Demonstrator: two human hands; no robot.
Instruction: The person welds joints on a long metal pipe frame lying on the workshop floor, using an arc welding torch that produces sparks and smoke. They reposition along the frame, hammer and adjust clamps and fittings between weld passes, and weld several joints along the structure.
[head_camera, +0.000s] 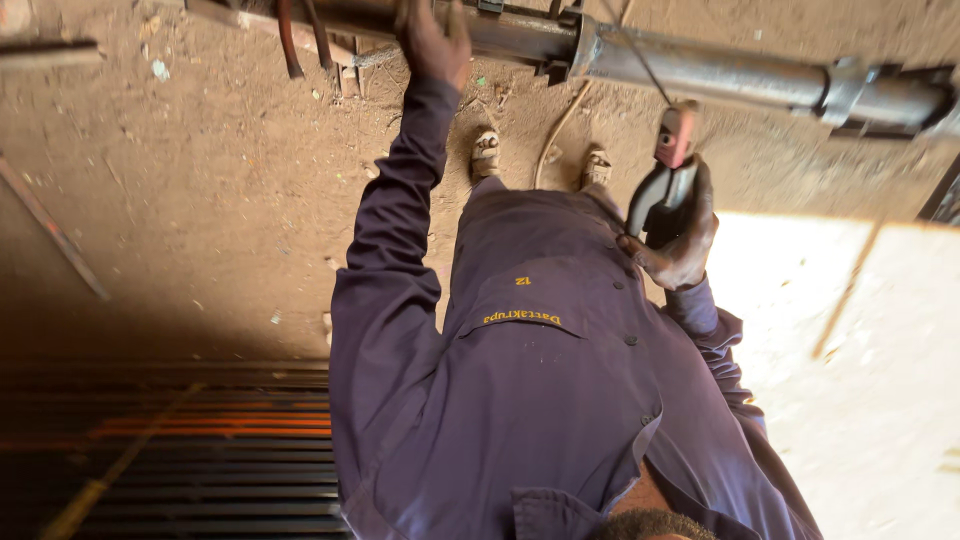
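While dirt floor (200, 200) spreads below, left fingers (432, 40) grip pipe (700, 75); right fingers (690, 225) clasp electrode holder (668, 180).

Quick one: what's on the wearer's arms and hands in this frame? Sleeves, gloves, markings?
Both arms are in long dark purple-blue sleeves of a buttoned work coverall, creased and dusty. The left hand is bare, with no glove, the cuff ending at the wrist. The right hand looks bare too, grimy, its cuff bunched at the wrist. No watch, bands or markings show on either sleeve.
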